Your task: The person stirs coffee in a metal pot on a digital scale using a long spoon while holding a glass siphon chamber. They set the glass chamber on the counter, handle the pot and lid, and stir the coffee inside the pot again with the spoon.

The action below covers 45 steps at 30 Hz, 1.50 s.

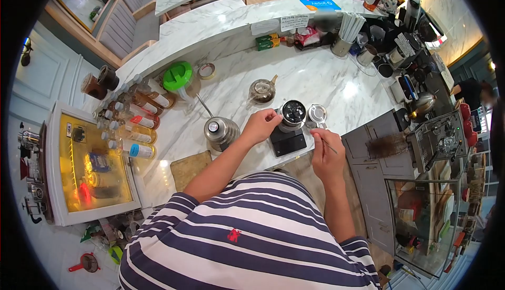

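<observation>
In the head view, my left hand (263,125) has its fingertips pinched at the left rim of a round cup (293,114) with dark contents, which stands on the black scale (288,144). My right hand (329,156) is closed around a thin metal-looking utensil (331,147), perhaps a spoon, just right of the scale; its far end is hard to make out. Beside the cup sits a small silver metal vessel (317,114). Behind my left hand rests a glass teapot (262,91) with dark contents. A steel gooseneck kettle (221,132) stands to the left.
A brown cloth (190,169) lies at the counter's front edge. Several bottles (138,133) and a green-lidded pitcher (179,77) line the left side. Along the raised ledge (231,24) stand boxes and a straw holder (343,45). An espresso machine (439,137) is at right.
</observation>
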Available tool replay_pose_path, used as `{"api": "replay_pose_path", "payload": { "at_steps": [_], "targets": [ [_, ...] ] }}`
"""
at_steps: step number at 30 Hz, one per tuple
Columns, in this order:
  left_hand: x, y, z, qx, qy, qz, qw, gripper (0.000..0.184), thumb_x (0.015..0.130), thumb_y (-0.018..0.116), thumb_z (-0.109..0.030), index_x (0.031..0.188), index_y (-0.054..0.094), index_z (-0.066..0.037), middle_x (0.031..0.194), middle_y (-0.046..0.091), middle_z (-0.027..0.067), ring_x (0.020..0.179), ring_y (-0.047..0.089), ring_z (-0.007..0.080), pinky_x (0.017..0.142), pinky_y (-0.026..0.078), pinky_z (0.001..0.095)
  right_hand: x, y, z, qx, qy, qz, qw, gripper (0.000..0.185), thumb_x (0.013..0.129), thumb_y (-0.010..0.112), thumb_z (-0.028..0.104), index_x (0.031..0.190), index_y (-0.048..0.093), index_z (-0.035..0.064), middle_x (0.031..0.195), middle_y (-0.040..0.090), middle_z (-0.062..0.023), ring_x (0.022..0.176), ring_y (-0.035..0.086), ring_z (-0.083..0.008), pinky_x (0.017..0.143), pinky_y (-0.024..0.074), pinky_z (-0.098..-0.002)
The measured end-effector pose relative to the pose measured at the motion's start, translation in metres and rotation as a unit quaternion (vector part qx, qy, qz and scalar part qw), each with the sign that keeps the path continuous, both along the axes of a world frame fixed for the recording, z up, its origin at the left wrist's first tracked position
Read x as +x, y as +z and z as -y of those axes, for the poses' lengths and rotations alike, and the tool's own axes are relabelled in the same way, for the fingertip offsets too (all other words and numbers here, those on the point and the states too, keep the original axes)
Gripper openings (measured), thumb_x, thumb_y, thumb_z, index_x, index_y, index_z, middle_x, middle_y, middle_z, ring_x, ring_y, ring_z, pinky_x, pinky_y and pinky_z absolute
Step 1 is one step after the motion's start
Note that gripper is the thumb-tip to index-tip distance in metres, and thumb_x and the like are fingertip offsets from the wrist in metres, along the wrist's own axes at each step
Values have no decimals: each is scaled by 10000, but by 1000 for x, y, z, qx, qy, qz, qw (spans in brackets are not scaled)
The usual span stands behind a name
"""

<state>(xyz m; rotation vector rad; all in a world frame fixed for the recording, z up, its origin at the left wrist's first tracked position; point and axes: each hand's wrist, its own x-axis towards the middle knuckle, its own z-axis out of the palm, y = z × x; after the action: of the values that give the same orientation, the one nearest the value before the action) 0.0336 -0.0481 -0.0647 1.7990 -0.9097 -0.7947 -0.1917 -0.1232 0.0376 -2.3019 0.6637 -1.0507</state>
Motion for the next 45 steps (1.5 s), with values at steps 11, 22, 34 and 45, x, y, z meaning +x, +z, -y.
{"api": "replay_pose_path", "payload": {
  "at_steps": [11, 22, 34, 45],
  "targets": [
    [-2, 11, -2, 26, 0, 0, 1000, 328, 972, 689, -332, 892, 685, -13, 755, 670, 54, 690, 588, 136, 669, 486, 322, 3, -3, -2, -6, -1, 10, 1000, 70, 951, 657, 20, 990, 714, 10, 935, 738, -126, 850, 677, -315, 806, 513, -400],
    [-3, 8, -1, 26, -2, 3, 1000, 313, 975, 691, -312, 889, 679, -11, 745, 653, 43, 689, 572, 122, 655, 476, 312, 1, -4, -9, 39, -27, -8, 999, 100, 964, 643, 20, 1009, 732, 22, 971, 744, -123, 898, 678, -299, 821, 527, -389],
    [-4, 6, -3, 18, 7, 14, 1000, 337, 951, 702, -343, 910, 697, -9, 774, 693, 102, 702, 635, 195, 685, 508, 355, 1, -6, -11, 47, -31, -3, 998, 102, 980, 630, 33, 1015, 724, 14, 961, 739, -117, 896, 675, -298, 813, 529, -391],
    [-4, 13, -3, 20, -2, 19, 1000, 314, 985, 685, -310, 891, 678, -10, 725, 635, 26, 673, 550, 103, 639, 463, 309, 1, -15, -10, 50, -45, 3, 998, 106, 978, 631, 42, 1025, 725, 23, 974, 738, -121, 903, 678, -305, 808, 527, -382]
  ]
}}
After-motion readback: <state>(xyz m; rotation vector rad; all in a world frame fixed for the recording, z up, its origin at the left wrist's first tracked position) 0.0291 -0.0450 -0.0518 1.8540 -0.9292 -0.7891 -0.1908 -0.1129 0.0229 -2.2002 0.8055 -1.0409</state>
